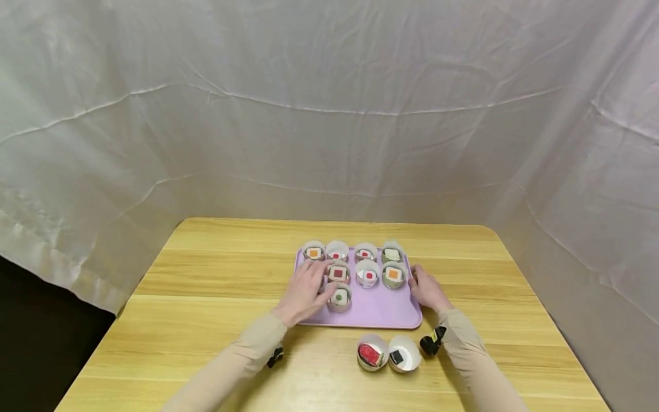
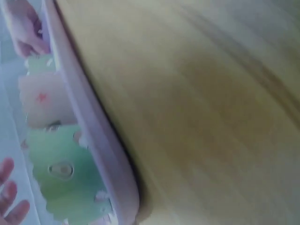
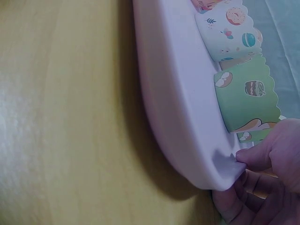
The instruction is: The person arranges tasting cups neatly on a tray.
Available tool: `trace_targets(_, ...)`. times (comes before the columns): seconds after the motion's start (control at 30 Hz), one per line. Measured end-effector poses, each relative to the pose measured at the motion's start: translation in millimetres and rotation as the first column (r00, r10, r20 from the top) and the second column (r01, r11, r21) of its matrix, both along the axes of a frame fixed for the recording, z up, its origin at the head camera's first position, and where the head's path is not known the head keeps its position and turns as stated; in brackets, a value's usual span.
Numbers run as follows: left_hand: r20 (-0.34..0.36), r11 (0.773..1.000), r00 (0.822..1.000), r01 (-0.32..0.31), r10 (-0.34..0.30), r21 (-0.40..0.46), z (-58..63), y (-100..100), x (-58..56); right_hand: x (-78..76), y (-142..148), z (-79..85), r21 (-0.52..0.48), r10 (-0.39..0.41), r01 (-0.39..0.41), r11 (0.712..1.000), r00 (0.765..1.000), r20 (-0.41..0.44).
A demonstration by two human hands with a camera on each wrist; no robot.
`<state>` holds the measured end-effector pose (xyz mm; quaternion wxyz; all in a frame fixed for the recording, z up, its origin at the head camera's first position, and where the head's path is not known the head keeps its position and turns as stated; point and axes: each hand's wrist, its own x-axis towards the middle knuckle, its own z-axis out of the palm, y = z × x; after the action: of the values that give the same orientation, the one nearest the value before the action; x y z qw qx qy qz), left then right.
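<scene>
A lilac tray (image 1: 381, 306) lies on the wooden table, bearing several scalloped paper cups with small toy-like sushi pieces inside. My right hand (image 1: 426, 287) grips the tray's right edge; in the right wrist view, thumb and fingers pinch its rim beside a green paper cup (image 3: 246, 96). My left hand (image 1: 306, 290) hangs over the tray's left side with fingers spread, partly hiding the cups there. Nearest its thumb is a cup holding a white roll with a green centre (image 1: 339, 297). In the left wrist view, its fingertips (image 2: 8, 197) stand apart from a green cup (image 2: 68, 173).
On the table before the tray stand two more cups, one with a red-topped piece (image 1: 370, 355), the other with a black-wrapped piece (image 1: 396, 357). Wood-patterned table (image 1: 206, 269) surrounds the tray. A pale curtain (image 1: 329, 143) hangs behind and at the sides.
</scene>
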<state>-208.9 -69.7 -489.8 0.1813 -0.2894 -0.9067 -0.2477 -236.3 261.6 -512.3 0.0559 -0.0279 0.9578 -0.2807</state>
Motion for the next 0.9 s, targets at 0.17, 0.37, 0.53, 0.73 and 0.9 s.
trace_targets(0.17,0.137,0.973,0.976,-0.189,0.171,0.132,2.8,-16,-11.5,-0.3,0,0.5,0.006,0.004,-0.004,1.0,1.0,-0.003)
trace_targets(0.37,0.357,0.909,0.874,-0.396,0.331,0.128,0.2,-38,-25.3,0.0,0,0.1,0.007,0.01,-0.01,1.0,1.0,-0.017)
trace_targets(0.53,0.45,0.885,0.806,-0.46,0.384,0.069,-3.4,-50,-29.7,-0.5,1,0.4,0.004,0.01,-0.01,1.0,1.0,-0.006)
trace_targets(0.73,0.457,0.899,0.808,-0.437,0.372,0.041,-6.9,-54,-30.1,-0.3,1,1.0,-0.003,0.007,-0.007,1.0,1.0,0.006)
trace_targets(0.9,0.462,0.918,0.821,-0.395,0.337,0.033,-6.8,-53,-28.9,-0.7,1,1.1,-0.001,0.006,-0.006,1.0,1.0,0.003)
